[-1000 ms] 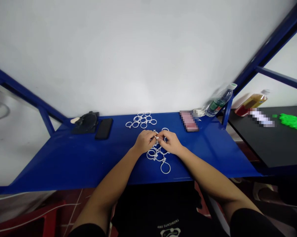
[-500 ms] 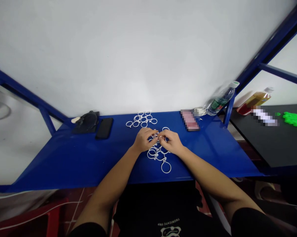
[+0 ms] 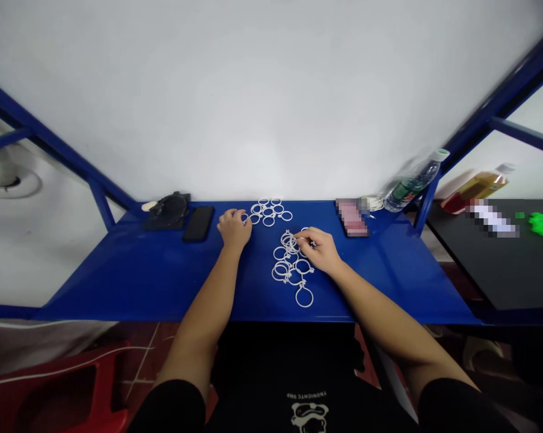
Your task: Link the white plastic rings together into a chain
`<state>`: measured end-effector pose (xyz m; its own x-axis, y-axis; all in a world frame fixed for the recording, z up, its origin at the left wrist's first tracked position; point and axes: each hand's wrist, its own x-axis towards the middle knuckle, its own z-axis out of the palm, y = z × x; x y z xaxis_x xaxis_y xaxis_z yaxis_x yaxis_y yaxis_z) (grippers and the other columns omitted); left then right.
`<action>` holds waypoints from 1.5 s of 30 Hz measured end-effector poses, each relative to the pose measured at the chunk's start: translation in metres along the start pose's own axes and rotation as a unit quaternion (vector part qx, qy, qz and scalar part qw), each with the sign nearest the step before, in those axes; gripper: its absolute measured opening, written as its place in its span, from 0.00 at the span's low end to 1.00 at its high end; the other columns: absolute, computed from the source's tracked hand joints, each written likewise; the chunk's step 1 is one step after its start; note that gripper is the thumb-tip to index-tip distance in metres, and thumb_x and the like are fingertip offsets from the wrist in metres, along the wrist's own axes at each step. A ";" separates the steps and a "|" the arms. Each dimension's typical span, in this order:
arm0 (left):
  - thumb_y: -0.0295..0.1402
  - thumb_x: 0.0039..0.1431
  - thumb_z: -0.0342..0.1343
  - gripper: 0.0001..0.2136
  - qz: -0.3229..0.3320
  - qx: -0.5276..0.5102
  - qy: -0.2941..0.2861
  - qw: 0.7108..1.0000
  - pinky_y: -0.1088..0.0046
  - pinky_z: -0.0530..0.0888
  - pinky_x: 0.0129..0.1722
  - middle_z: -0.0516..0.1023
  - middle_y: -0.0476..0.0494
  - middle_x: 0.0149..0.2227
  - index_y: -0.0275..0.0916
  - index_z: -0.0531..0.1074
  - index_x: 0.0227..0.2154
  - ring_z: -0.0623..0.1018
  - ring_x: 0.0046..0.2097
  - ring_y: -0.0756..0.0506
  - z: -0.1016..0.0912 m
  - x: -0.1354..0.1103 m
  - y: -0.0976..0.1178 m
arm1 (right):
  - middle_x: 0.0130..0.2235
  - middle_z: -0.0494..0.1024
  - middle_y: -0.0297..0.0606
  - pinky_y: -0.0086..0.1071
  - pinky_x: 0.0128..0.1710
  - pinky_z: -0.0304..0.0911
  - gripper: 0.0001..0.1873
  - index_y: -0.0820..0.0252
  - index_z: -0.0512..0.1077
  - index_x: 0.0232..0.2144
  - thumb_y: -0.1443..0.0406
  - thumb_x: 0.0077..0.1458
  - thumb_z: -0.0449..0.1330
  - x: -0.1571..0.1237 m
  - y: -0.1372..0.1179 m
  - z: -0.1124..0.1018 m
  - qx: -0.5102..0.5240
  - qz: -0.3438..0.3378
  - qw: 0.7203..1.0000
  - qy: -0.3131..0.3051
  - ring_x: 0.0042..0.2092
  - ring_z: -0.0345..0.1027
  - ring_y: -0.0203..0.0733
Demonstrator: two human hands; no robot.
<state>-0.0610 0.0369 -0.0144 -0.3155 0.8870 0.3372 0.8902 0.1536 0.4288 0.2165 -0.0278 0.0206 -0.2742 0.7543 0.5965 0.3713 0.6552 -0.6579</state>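
White plastic rings with small clips lie in two groups on the blue table (image 3: 140, 270). My left hand (image 3: 234, 228) is at the left end of the far group of rings (image 3: 268, 211), its curled thumb and forefinger closing on one ring (image 3: 245, 218). In front of it, a chain of linked rings (image 3: 294, 276) runs toward the table's front edge. My right hand (image 3: 319, 249) is at the upper right of that chain, thumb and forefinger pinched on a ring there. That hand covers some of the rings behind it.
Left of my left hand lie a black phone (image 3: 198, 224) and a dark pouch-like item (image 3: 168, 210). On the right are a pink-screened phone (image 3: 352, 218), a coiled white cable (image 3: 372, 202) and a water bottle (image 3: 415, 183). A wall stands behind; blue frame bars flank both sides.
My left hand has left the chain and moved left and away from me to the far group of rings. The right hand stays at the chain. The camera view has shifted slightly.
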 end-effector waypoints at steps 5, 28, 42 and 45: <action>0.42 0.65 0.59 0.13 -0.016 0.048 -0.074 0.996 0.47 0.66 0.57 0.76 0.36 0.55 0.47 0.81 0.48 0.73 0.57 0.30 -0.004 0.006 -0.011 | 0.27 0.80 0.33 0.30 0.27 0.64 0.09 0.55 0.81 0.40 0.61 0.65 0.60 -0.002 0.001 0.000 0.049 0.046 0.996 -0.055 0.24 0.68 0.36; 0.46 0.64 0.61 0.13 0.154 -0.336 0.053 0.928 0.75 0.74 0.32 0.80 0.52 0.26 0.40 0.75 0.41 0.77 0.26 0.50 -0.001 -0.027 0.026 | 0.38 0.82 0.38 0.35 0.41 0.71 0.17 0.55 0.79 0.46 0.72 0.65 0.52 0.001 0.001 -0.002 0.025 -0.063 0.996 -0.058 0.38 0.76 0.39; 0.36 0.66 0.58 0.11 0.212 -0.340 0.091 0.912 0.73 0.74 0.30 0.84 0.45 0.36 0.39 0.81 0.45 0.72 0.25 0.52 -0.008 -0.032 0.036 | 0.38 0.83 0.37 0.36 0.44 0.73 0.18 0.55 0.80 0.39 0.74 0.58 0.52 0.000 0.006 -0.002 0.001 -0.036 0.998 -0.041 0.40 0.78 0.41; 0.34 0.65 0.56 0.10 0.213 -0.334 0.079 0.915 0.73 0.74 0.30 0.85 0.44 0.37 0.39 0.80 0.43 0.73 0.25 0.52 -0.010 -0.034 0.038 | 0.37 0.83 0.37 0.36 0.43 0.73 0.17 0.55 0.80 0.35 0.74 0.56 0.53 0.001 0.006 -0.004 0.008 -0.019 0.999 -0.034 0.39 0.77 0.41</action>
<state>-0.0198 0.0087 -0.0015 -0.0783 0.7225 0.6870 0.5601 -0.5382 0.6298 0.2215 -0.0230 0.0190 -0.3477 0.7289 0.5897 0.3444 0.6843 -0.6427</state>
